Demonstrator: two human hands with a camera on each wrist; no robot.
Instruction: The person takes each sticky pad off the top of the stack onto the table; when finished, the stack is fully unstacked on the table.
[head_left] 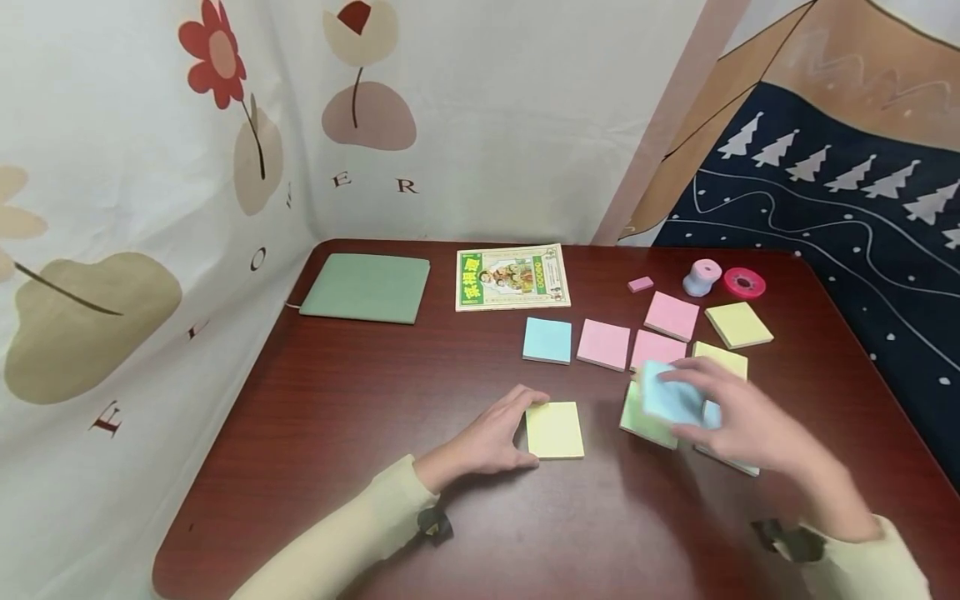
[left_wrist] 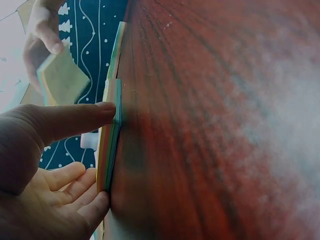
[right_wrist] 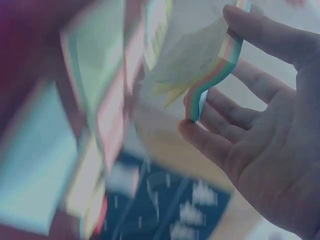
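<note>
My left hand (head_left: 491, 433) holds a yellow sticky-note pad (head_left: 555, 431) on the table, thumb at one edge and fingers at the opposite one. The left wrist view shows the layered colours of this pad's side (left_wrist: 107, 150). Raised above the table, my right hand (head_left: 750, 412) pinches a sticky-note pad with a light blue top (head_left: 671, 393). From the right wrist view, this pad's layered edge (right_wrist: 220, 75) looks bent, and its underside is yellow. Below it lie a green pad (head_left: 645, 421) and a blue pad (head_left: 731, 457), both partly hidden.
Pink pads (head_left: 603, 344), a blue pad (head_left: 547, 340) and yellow pads (head_left: 738, 325) lie farther back. Near the back right are a pink eraser-like block (head_left: 641, 284), a spool (head_left: 702, 277) and a pink tape roll (head_left: 745, 282). A booklet (head_left: 513, 278) and green notebook (head_left: 366, 287) lie along the back.
</note>
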